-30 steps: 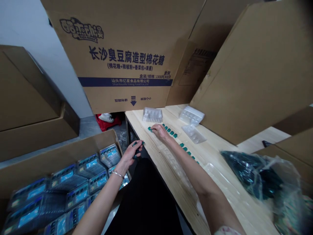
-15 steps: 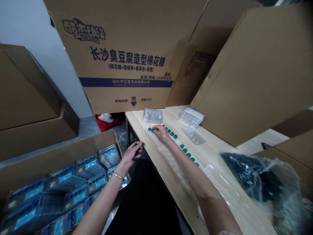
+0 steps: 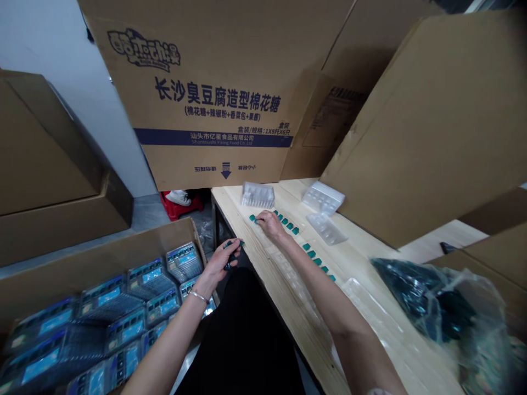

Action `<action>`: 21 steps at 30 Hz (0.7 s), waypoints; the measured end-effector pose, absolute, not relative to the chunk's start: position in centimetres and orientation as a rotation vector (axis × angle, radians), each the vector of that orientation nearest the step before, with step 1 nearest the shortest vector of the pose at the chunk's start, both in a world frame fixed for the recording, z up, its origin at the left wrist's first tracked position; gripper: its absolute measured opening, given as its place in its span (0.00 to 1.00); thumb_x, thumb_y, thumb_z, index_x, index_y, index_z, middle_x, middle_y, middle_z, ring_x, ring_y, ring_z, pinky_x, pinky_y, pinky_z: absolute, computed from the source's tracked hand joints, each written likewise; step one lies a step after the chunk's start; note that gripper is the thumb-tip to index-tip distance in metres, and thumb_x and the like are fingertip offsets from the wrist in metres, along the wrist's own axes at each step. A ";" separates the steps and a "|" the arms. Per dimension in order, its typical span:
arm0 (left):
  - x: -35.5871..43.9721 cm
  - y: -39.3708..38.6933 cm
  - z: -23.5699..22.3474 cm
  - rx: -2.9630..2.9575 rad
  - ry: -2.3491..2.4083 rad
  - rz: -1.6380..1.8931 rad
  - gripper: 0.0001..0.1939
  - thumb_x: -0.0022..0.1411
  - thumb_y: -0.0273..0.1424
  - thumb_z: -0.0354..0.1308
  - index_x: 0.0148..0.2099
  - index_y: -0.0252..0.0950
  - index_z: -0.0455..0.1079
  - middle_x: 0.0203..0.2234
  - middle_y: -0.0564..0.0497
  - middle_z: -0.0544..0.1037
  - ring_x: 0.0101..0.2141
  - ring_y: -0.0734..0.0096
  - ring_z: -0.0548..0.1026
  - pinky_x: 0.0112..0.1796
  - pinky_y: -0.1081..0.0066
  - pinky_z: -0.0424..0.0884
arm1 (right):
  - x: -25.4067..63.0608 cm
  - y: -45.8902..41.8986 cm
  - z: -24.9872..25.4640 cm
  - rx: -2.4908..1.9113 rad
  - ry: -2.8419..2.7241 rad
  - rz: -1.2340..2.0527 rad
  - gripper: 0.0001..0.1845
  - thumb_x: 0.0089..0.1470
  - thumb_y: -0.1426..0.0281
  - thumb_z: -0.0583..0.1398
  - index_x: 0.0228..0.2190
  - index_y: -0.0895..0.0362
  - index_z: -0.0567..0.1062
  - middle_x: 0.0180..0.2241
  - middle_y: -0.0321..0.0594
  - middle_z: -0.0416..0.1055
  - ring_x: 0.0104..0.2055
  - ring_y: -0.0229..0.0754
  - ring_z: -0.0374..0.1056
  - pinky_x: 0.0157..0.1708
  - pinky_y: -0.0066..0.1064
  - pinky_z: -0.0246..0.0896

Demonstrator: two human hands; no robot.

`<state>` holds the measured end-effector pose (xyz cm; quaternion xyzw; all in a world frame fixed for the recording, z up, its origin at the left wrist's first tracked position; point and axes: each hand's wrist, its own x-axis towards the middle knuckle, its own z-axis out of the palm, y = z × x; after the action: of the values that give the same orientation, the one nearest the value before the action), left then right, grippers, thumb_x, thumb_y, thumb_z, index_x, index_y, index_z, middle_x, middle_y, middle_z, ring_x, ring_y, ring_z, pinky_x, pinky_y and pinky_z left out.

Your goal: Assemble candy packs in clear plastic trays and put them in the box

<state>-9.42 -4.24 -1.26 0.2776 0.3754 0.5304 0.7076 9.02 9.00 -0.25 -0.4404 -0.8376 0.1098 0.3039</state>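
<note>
My left hand (image 3: 221,260) is closed around several small dark green pieces, beside the table's near edge; a green tip (image 3: 241,242) shows at its fingers. My right hand (image 3: 270,223) reaches over the table with its fingertips pinched on a small green piece (image 3: 256,220) in a clear plastic tray. Just beyond them another green piece (image 3: 252,217) lies by itself. Rows of similar green pieces (image 3: 312,254) sit in clear trays to the right. My right forearm covers part of the near tray (image 3: 288,269).
Stacked clear trays (image 3: 257,195) and loose trays (image 3: 323,197) lie at the table's back. A plastic bag of dark green pieces (image 3: 428,296) rests at right. Large cartons (image 3: 214,66) stand behind. At lower left, an open carton (image 3: 102,249) holds blue-labelled packs (image 3: 150,274).
My right fingertips have shifted very slightly at the green piece in the tray. The left hand stays where it was, and the view has tilted a little.
</note>
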 end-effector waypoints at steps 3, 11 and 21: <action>-9.5 -4.4 -1.1 0.614 0.843 1.178 0.18 0.45 0.39 0.67 0.35 0.32 0.70 0.23 0.55 0.64 0.21 0.84 0.61 0.14 0.85 0.49 | 9.0 9.2 -0.2 -1.129 -2.313 0.238 0.10 0.48 0.79 0.58 0.31 0.59 0.79 0.32 0.43 0.75 0.35 0.39 0.69 0.38 0.27 0.60; -9.5 -4.6 -0.9 0.617 0.828 1.185 0.18 0.45 0.39 0.66 0.36 0.33 0.70 0.24 0.55 0.64 0.21 0.84 0.62 0.14 0.85 0.49 | 9.7 10.5 -1.5 -1.003 -2.297 0.283 0.12 0.49 0.80 0.56 0.31 0.59 0.78 0.35 0.44 0.75 0.38 0.38 0.70 0.40 0.27 0.61; -9.5 -4.6 -0.7 0.624 0.853 1.179 0.19 0.44 0.40 0.67 0.36 0.33 0.70 0.23 0.55 0.64 0.21 0.83 0.62 0.14 0.84 0.49 | 9.6 9.3 -0.6 -0.964 -2.330 0.296 0.10 0.51 0.76 0.57 0.34 0.58 0.78 0.35 0.45 0.74 0.38 0.41 0.69 0.40 0.29 0.61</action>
<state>-9.51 -4.56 -0.75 0.2804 0.3834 0.5299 0.7026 9.61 9.33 -0.63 -0.3627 -0.8763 0.1114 0.2970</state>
